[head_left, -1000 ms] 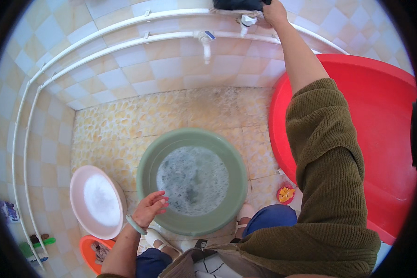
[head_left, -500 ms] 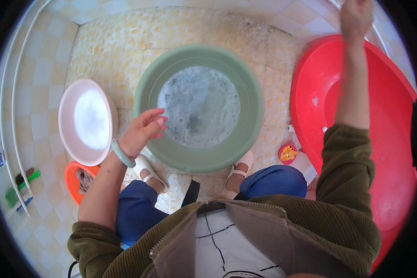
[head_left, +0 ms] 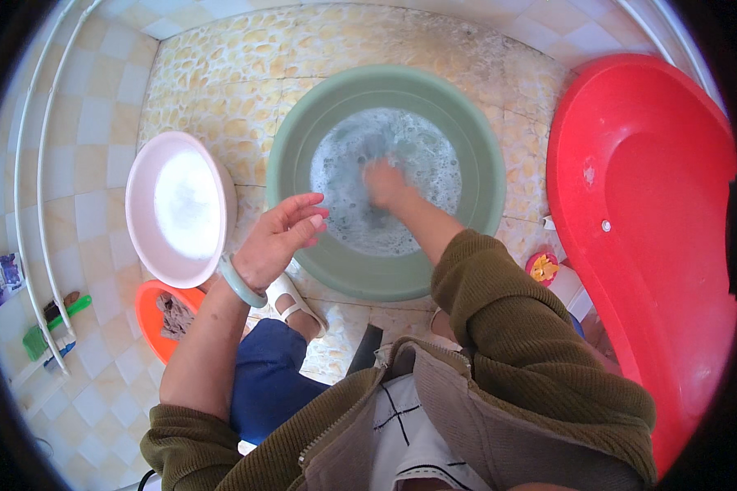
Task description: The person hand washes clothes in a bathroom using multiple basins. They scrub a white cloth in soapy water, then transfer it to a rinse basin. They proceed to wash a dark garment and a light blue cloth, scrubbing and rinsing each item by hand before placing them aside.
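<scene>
A large green basin (head_left: 482, 172) stands on the floor in front of me, holding sudsy water (head_left: 341, 214). My right hand (head_left: 385, 182) reaches down into the middle of that water. Its fingertips are under the surface, and I cannot see whether they hold anything. At the basin's near left rim hovers my left hand (head_left: 280, 236), with a pale bangle (head_left: 239, 282) at the wrist. Its fingers are loosely bent and apart, with nothing in them.
A pale pink basin (head_left: 137, 221) with white suds sits to the left. Nearer me is an orange basin (head_left: 147, 315) with brownish cloth (head_left: 174, 317). A red tub (head_left: 663, 180) fills the right side. White pipes (head_left: 51, 106) run along the left wall.
My right hand has come down from above the red tub, at the upper right, into the basin's water. My left hand stays near the rim. The whole view has shifted slightly.
</scene>
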`<state>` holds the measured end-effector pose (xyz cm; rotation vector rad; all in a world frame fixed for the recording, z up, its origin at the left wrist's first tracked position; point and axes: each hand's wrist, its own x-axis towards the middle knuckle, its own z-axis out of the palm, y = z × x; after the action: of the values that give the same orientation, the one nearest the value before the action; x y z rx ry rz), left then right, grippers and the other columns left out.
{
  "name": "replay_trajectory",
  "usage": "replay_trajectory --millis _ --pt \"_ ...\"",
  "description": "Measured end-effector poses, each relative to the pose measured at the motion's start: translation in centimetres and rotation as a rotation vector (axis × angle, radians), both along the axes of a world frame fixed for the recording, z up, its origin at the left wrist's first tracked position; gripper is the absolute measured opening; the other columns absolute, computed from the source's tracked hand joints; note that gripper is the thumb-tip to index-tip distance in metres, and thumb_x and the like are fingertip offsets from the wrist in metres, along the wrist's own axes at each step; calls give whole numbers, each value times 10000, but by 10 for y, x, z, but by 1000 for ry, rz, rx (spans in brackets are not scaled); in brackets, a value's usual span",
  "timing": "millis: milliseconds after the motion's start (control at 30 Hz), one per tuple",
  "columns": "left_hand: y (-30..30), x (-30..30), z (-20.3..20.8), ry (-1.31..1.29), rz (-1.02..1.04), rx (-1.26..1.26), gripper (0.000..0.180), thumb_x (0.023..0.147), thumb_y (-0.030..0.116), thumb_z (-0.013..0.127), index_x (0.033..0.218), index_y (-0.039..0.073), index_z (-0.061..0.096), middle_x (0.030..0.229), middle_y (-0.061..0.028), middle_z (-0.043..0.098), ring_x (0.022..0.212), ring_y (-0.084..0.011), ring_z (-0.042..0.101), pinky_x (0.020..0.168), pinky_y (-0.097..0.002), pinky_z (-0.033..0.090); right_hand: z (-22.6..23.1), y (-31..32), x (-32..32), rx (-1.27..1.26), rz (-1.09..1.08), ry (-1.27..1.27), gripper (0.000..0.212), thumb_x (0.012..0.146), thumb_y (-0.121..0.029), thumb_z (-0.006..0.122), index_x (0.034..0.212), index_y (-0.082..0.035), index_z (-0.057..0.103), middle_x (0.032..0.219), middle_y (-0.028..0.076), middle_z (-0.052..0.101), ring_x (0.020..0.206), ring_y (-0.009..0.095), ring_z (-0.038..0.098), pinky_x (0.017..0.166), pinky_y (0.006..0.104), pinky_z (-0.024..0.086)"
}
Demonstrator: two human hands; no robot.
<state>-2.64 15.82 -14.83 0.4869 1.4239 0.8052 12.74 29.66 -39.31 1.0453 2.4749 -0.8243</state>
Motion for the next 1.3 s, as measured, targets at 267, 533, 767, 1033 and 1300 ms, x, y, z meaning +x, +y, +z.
replay_trajectory --millis 267,533,767,1033,1300 --pt "4 -13 -41 -155 188 -105 470 936 258 541 1330 28 429 1216 -122 550 1064 -207 558 896 -352 465 -24 -24 55 -14 -100 92 264 842 -83 462 1079 -45 572 992 199 642 928 382 615 832 468 483" --pt "50 5 -149 -104 267 -408 786 850 493 601 1417 64 265 1397 -200 351 1187 -398 448 909 -556 432 -17 -27 34 54 -627 520 348 768 -230 660 1040 -29 578 891 178 649 825 327 635 763 427 495" --pt "28 -1 -266 -854 564 21 605 851 648 494 1168 135 530 1052 -85 596 934 -264 587 801 -450 506 135 -82 -10 -446 -352 949 249 767 -176 646 968 -48 573 819 154 620 768 303 623 694 383 490" --pt "59 63 -201 -471 831 -137 489 936 504 457 1165 82 544 1117 -104 597 957 -238 587 808 -382 505 51 -22 -11 14 -396 539 247 852 -302 568 852 -56 573 879 161 640 813 339 625 681 452 474" --pt "60 68 -188 -238 448 -283 774 872 551 528 1464 171 208 1522 -105 155 1360 -386 183 957 -660 296 -19 13 57 134 -789 301 319 937 -310 420 1026 -83 627 965 197 645 906 370 623 827 496 467"
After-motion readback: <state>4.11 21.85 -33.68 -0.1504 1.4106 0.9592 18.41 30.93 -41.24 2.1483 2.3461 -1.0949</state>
